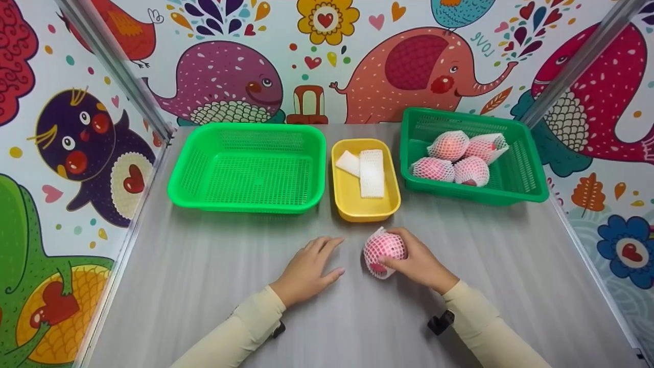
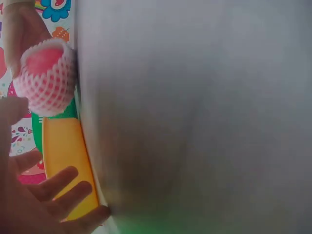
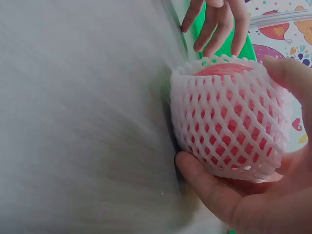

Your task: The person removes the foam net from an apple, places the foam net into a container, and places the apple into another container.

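Observation:
In the head view my right hand [image 1: 423, 265] grips a round pink-red fruit [image 1: 382, 251] in a white foam net, just in front of the yellow basket. The right wrist view shows thumb and fingers round the sides of the net, and the red skin appears at its open end. My left hand [image 1: 305, 272] is to the left of the fruit, apart from it. Its fingers are spread and slightly bent, with nothing in them. In the yellow basket [image 1: 366, 210] lie white foam nets [image 1: 372, 174], flat and unfilled.
A bright green basket [image 1: 176, 189] stands at the back left with only its slotted floor showing inside. The dark green basket [image 1: 534, 168] at the back right holds several netted fruits [image 1: 449, 145]. Printed panels [image 1: 327, 66] wall the grey table [image 1: 204, 266] behind and at both sides.

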A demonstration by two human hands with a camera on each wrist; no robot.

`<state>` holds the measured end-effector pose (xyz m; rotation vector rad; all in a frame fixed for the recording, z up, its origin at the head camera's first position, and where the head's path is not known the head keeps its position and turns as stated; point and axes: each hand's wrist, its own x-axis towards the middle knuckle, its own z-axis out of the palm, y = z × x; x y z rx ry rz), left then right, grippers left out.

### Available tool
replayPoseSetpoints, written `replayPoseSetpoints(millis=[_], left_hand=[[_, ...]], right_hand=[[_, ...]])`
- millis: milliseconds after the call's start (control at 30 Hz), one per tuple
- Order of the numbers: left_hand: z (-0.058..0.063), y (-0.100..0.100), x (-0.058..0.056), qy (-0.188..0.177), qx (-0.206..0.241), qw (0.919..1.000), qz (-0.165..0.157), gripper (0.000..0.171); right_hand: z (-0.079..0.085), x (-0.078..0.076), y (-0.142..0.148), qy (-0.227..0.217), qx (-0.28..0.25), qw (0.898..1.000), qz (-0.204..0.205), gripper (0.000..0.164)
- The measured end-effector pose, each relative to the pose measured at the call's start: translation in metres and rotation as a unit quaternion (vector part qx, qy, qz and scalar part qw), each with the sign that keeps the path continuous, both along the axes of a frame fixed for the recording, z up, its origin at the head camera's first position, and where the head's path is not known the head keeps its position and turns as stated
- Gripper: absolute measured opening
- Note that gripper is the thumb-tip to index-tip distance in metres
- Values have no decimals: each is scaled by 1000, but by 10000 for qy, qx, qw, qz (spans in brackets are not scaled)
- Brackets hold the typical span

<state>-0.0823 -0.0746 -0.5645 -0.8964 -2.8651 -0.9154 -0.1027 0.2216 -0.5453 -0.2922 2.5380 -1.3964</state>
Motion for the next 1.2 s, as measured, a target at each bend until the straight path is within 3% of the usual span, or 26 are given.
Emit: replayPoseSetpoints(millis=[233, 467, 733, 1000, 1200], left_hand=[[5, 14, 0, -200, -176, 9996, -55, 53], [17, 32, 0, -344, -263, 9986, -296, 55], [20, 42, -5, -296, -249, 9989, -281, 61], [22, 44, -8, -54, -47, 9999, -148, 64], [21, 45, -10, -332, -273, 9990, 114, 66]], right_hand=[[0, 1, -7, -367, 25, 9981, -492, 70], [2, 2, -9, -409, -24, 9961, -777, 72], [1, 3, -9, -689, -473, 9933, -803, 69], [3, 7, -11, -1322, -1471, 9774, -753, 55], [1, 9, -11, -1502, -1698, 9718, -643, 45]])
